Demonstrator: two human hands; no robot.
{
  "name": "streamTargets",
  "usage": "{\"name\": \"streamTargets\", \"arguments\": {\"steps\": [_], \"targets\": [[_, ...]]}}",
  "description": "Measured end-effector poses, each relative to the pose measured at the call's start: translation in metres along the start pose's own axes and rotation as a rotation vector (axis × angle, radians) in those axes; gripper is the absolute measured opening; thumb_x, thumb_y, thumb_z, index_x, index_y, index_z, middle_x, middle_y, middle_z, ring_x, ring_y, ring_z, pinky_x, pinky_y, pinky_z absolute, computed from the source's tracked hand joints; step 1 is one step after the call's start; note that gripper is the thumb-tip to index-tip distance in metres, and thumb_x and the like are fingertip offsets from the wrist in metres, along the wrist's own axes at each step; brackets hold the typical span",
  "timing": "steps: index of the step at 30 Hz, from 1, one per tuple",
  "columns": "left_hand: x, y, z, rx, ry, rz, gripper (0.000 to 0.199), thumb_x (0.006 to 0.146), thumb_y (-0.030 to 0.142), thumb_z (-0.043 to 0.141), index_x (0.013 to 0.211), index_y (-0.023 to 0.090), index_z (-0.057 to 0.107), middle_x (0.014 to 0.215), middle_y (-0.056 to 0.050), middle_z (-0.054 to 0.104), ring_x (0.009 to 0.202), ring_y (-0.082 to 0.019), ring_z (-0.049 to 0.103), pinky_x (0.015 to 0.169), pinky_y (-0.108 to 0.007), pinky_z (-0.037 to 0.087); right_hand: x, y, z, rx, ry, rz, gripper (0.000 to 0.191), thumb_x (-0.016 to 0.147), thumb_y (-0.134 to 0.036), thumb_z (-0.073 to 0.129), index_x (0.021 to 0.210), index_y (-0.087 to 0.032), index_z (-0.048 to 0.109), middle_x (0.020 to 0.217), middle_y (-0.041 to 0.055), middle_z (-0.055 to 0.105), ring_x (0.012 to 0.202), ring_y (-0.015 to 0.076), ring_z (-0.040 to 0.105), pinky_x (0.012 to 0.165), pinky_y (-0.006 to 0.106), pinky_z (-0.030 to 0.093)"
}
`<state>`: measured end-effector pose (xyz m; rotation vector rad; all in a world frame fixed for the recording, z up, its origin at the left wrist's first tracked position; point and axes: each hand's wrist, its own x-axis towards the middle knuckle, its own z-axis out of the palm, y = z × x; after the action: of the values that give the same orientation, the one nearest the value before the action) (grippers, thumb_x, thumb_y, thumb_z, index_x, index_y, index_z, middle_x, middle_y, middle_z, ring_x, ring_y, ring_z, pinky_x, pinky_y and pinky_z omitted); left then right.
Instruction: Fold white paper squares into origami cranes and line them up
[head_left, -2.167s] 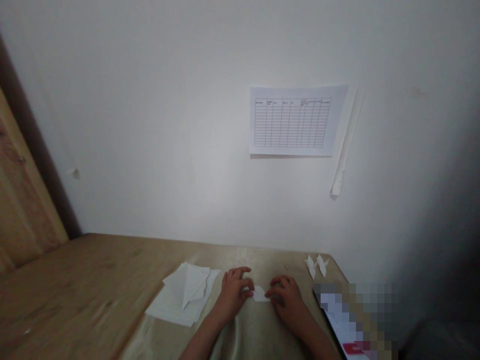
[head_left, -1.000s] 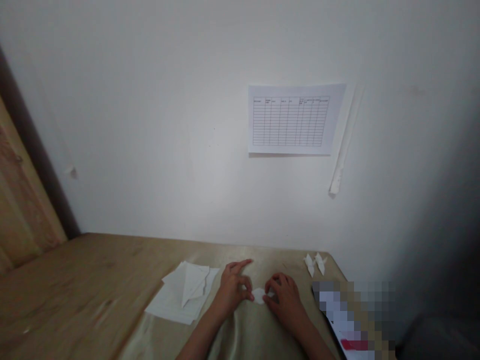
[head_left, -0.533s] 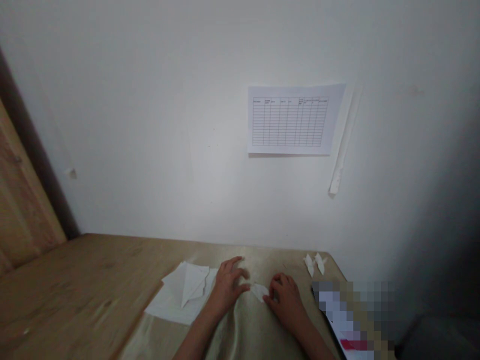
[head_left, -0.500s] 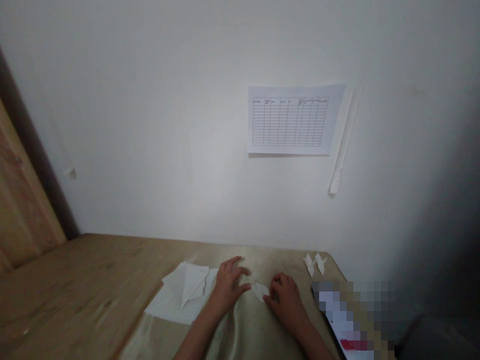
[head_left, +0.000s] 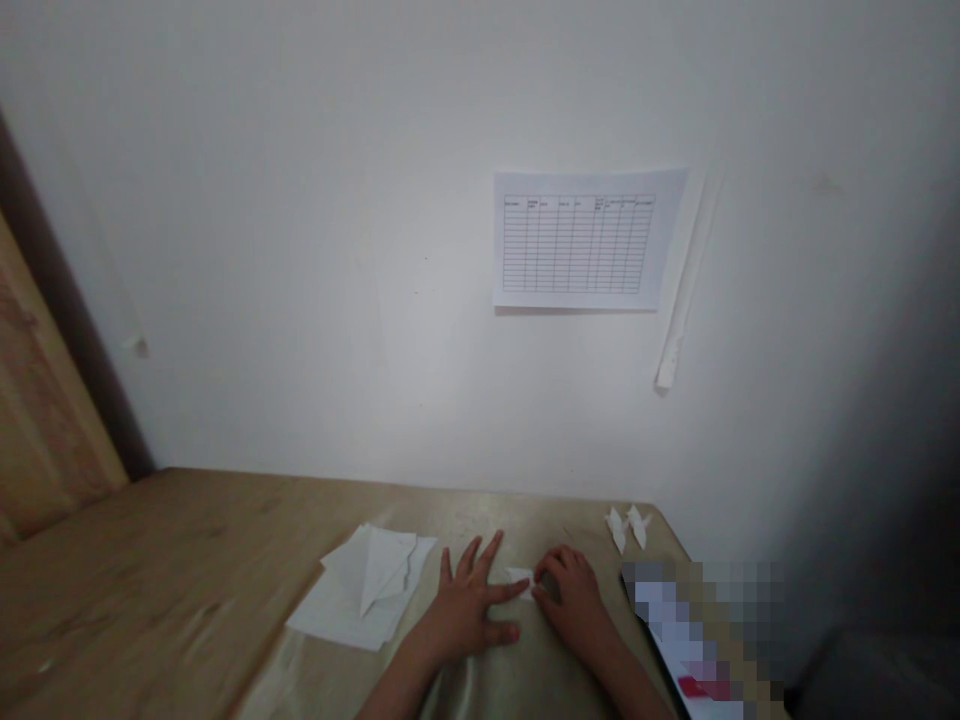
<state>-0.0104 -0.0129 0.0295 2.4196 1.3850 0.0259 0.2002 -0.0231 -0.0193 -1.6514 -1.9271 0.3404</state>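
Observation:
A small folded white paper (head_left: pixel 518 575) lies on the brown table (head_left: pixel 225 560) between my hands. My left hand (head_left: pixel 472 608) is spread flat with its fingers apart, the index fingertip on the paper. At the paper's right edge my right hand (head_left: pixel 568 590) is curled, thumb and fingers pinching it. White paper sheets (head_left: pixel 341 600), with folded pieces on top, lie to the left of my left hand. Two small folded paper shapes (head_left: pixel 627 528) rest near the table's back right corner.
A printed table sheet (head_left: pixel 577 245) hangs on the white wall, beside a paper strip (head_left: pixel 679 310). A partly pixelated device or sheet (head_left: pixel 682 640) lies at the right edge. Wood (head_left: pixel 45 380) stands at far left.
My left hand has turned and spread its fingers, moving right and onto the small paper. My right hand has stayed at about the same place.

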Motion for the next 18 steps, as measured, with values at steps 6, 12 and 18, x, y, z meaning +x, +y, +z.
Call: {"name": "streamTargets", "arguments": {"steps": [6,12,18], "targets": [[0.0004,-0.0007,0.0044,-0.023,0.014,-0.068,0.068,0.076,0.06,0.072,0.138,0.058,0.044,0.168,-0.001,0.0,0.153,-0.043,0.002,0.109,-0.078,-0.008,0.0,-0.0019,-0.0057,-0.003,-0.034,0.023,0.017,0.084,-0.023,0.059,0.098,-0.026,0.069,0.115,0.0056,0.063,0.117,0.0243,0.052,0.104,0.035,0.035],[0.0005,-0.0026,0.0057,-0.021,0.038,-0.116,0.069,0.075,0.064,0.07,0.138,0.058,0.044,0.168,-0.001,0.003,0.152,-0.043,0.002,0.108,-0.079,-0.01,0.0012,-0.0013,-0.0052,0.003,-0.046,0.018,0.017,0.083,-0.023,0.061,0.097,-0.026,0.07,0.115,0.0056,0.063,0.116,0.0243,0.053,0.103,0.034,0.036],[-0.0021,0.0014,-0.0015,-0.012,0.024,-0.149,0.069,0.075,0.062,0.071,0.138,0.057,0.044,0.168,-0.002,0.007,0.152,-0.044,0.002,0.107,-0.08,-0.009,0.0026,0.002,-0.0019,0.017,-0.038,0.025,0.016,0.081,-0.022,0.062,0.095,-0.026,0.07,0.113,0.0053,0.063,0.115,0.0244,0.053,0.102,0.034,0.036]]}}
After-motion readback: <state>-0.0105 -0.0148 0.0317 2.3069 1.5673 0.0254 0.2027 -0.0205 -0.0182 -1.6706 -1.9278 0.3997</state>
